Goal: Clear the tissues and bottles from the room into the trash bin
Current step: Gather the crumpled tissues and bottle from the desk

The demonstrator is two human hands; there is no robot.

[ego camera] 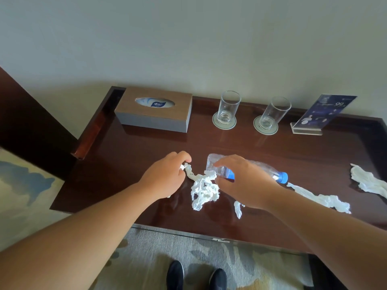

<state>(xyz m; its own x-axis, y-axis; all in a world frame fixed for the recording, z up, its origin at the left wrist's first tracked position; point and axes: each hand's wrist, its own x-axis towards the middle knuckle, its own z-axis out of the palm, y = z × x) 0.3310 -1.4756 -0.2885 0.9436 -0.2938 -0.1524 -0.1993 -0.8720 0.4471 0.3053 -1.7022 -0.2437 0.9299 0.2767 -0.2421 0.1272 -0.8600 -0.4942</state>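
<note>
Dark glossy desk (pixel 314 164) against a pale wall. Left hand (pixel 165 176) pinches the tissue (pixel 204 190); right hand (pixel 243 183) wraps the bottle (pixel 270 171), lying cap-right.

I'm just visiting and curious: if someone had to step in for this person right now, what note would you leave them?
Left hand: pinching one end of the crumpled white tissue at the desk's middle.
Right hand: closing over the clear plastic bottle with a blue cap, which lies on its side on the dark wooden desk.
Two more white tissues lie further right.
Done: nothing visibly binned; no trash bin in view.
Left: bin the bottle and all the tissues.
</note>
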